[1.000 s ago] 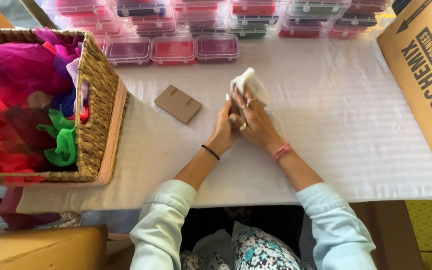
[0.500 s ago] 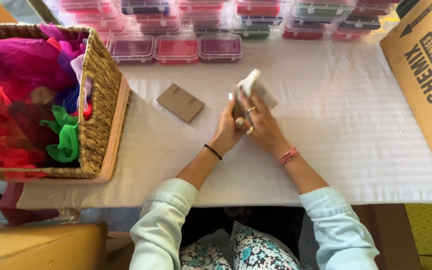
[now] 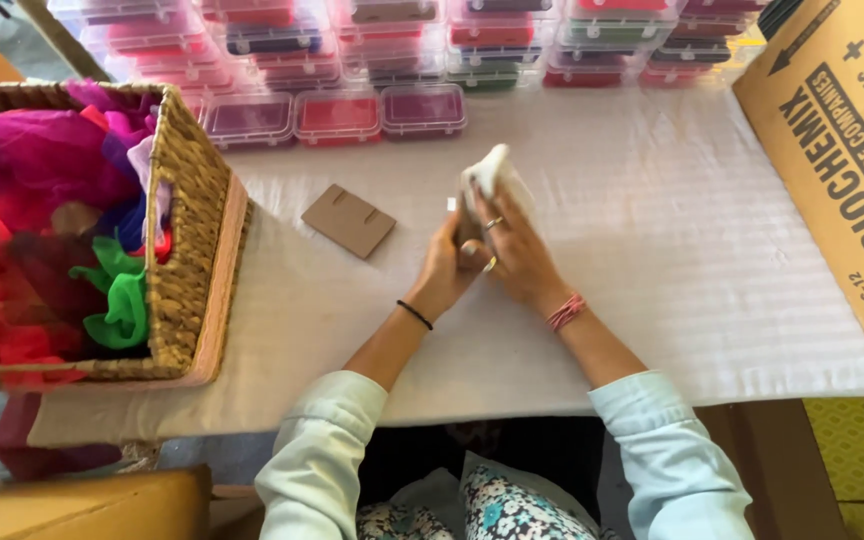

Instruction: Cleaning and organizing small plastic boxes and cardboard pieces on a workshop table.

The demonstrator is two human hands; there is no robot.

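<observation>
Both my hands meet over the middle of the white table (image 3: 652, 260) and hold a small white cloth bundle (image 3: 487, 170). My left hand (image 3: 447, 270) grips it from below and from the left. My right hand (image 3: 517, 245), with rings on its fingers, covers it from the right. The top of the white bundle sticks out above my fingers. A flat brown cardboard card (image 3: 349, 220) lies on the table just left of my hands, apart from them.
A woven basket (image 3: 187, 220) full of bright coloured fabric stands at the left. Rows of clear plastic boxes (image 3: 337, 115) with coloured contents line the far edge. A large cardboard carton (image 3: 842, 150) sits at the right.
My hands have kept working the white bundle at the same spot, turning it slightly. The card and basket have not moved.
</observation>
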